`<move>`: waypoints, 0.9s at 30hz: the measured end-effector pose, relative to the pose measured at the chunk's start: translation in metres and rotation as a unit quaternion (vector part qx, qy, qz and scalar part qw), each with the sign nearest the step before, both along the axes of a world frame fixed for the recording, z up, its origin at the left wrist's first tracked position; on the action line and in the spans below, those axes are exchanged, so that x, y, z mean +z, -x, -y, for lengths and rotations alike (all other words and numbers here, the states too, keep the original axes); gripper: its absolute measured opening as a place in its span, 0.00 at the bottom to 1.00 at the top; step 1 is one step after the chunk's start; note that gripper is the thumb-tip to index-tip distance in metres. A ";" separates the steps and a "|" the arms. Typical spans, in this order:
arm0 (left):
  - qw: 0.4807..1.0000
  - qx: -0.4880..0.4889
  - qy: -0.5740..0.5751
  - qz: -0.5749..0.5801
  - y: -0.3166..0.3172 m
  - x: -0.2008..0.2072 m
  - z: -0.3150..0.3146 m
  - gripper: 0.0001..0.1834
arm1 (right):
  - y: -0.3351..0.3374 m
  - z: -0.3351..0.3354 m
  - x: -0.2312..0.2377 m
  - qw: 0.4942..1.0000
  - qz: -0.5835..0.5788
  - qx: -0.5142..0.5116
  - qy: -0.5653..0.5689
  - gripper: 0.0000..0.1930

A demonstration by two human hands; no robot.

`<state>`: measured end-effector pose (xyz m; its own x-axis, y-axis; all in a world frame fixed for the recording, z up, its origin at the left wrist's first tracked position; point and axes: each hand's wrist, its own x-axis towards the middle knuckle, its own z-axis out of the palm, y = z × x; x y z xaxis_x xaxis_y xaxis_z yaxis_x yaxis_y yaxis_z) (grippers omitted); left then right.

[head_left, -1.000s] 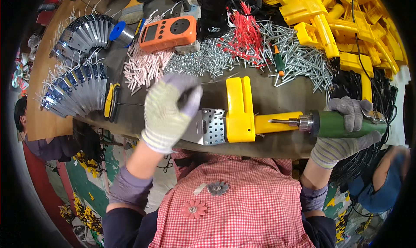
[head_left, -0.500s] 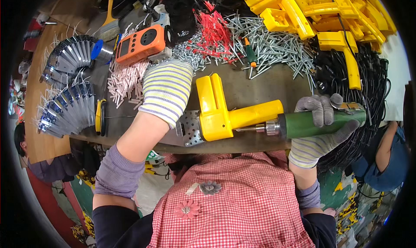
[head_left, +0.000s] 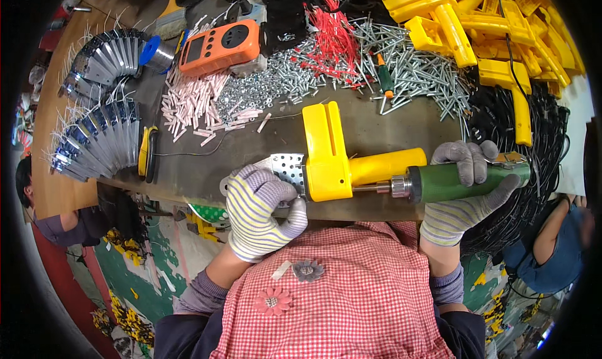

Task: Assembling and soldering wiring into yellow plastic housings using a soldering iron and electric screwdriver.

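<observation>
My right hand (head_left: 467,183), in a striped grey glove, is wrapped round a green electric screwdriver (head_left: 442,178). Its silver bit points left and meets the lower right side of a yellow plastic pistol-shaped housing (head_left: 329,155) lying on the bench. A perforated metal sleeve (head_left: 288,168) sticks out of the housing's left side. My left hand (head_left: 260,211), also gloved, is closed at the sleeve's near edge, thumb and forefinger together beside the housing. Whatever lies between those fingertips is too small or hidden to make out.
Behind lie pale pink tubes (head_left: 194,108), silver nuts (head_left: 244,95), long screws (head_left: 433,77) and red-tipped wires (head_left: 332,36). An orange meter (head_left: 219,47) sits among them. Cutters (head_left: 147,153) and metal plates with wires (head_left: 100,139) are left; yellow housings (head_left: 433,20) and black cables (head_left: 545,127) right.
My left hand has come back from the pile of small parts to the near edge of the metal sleeve. My right hand still holds the screwdriver against the housing.
</observation>
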<state>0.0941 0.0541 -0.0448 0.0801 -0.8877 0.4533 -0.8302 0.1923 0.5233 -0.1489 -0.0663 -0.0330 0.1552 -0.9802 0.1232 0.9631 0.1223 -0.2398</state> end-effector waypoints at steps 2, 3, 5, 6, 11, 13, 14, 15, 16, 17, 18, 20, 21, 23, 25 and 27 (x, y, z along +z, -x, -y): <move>1.000 0.005 0.004 0.001 0.000 -0.001 0.000 0.09 | -0.002 -0.001 0.000 1.000 0.007 0.011 0.009 0.22; 1.000 0.007 0.003 0.005 0.000 -0.001 0.000 0.09 | -0.003 -0.001 0.001 1.000 0.016 0.020 0.016 0.20; 1.000 0.008 0.002 0.007 0.001 -0.001 -0.001 0.09 | -0.003 -0.001 0.001 1.000 0.012 0.020 0.015 0.21; 1.000 -0.001 0.006 0.003 0.001 0.000 0.000 0.10 | -0.003 -0.001 0.001 1.000 0.008 0.019 0.013 0.23; 1.000 -0.022 0.008 -0.010 -0.002 0.001 0.001 0.12 | -0.004 -0.002 0.002 1.000 0.005 0.013 0.004 0.22; 0.999 -0.014 -0.015 -0.043 -0.004 0.002 0.000 0.13 | -0.005 -0.002 0.002 1.000 0.001 0.012 0.003 0.22; 0.999 -0.014 -0.014 -0.043 -0.007 0.001 -0.001 0.13 | -0.005 -0.002 0.002 1.000 0.001 0.011 0.004 0.22; 0.999 -0.036 -0.016 -0.029 -0.010 0.000 -0.002 0.13 | -0.005 -0.002 0.001 1.000 0.001 0.011 0.004 0.22; 0.998 -0.057 -0.018 -0.015 -0.012 -0.001 -0.003 0.13 | -0.005 -0.002 0.001 1.000 0.001 0.012 0.004 0.22; 0.998 -0.057 -0.018 -0.015 -0.012 0.000 -0.003 0.13 | -0.005 -0.003 0.000 1.000 -0.001 0.009 0.005 0.22; 0.998 -0.062 -0.027 -0.015 -0.012 0.000 -0.004 0.13 | -0.006 -0.003 0.000 1.000 -0.003 0.007 0.006 0.22; 0.997 -0.066 -0.036 -0.015 -0.013 0.000 -0.003 0.13 | -0.007 -0.003 0.000 1.000 -0.001 0.010 0.008 0.22; 0.997 -0.073 -0.031 -0.009 -0.013 0.000 -0.003 0.13 | -0.007 -0.003 0.000 1.000 0.002 0.012 0.010 0.21; 0.996 -0.082 -0.025 -0.005 -0.014 0.001 0.000 0.13 | -0.008 -0.003 0.002 1.000 0.005 0.012 0.003 0.21; 0.991 -0.126 -0.030 0.022 -0.016 0.004 0.004 0.12 | -0.008 -0.002 0.001 1.000 0.009 0.014 -0.004 0.21; 0.989 -0.134 -0.034 0.053 -0.017 0.002 0.007 0.12 | -0.008 0.001 -0.004 1.000 -0.008 0.006 0.019 0.20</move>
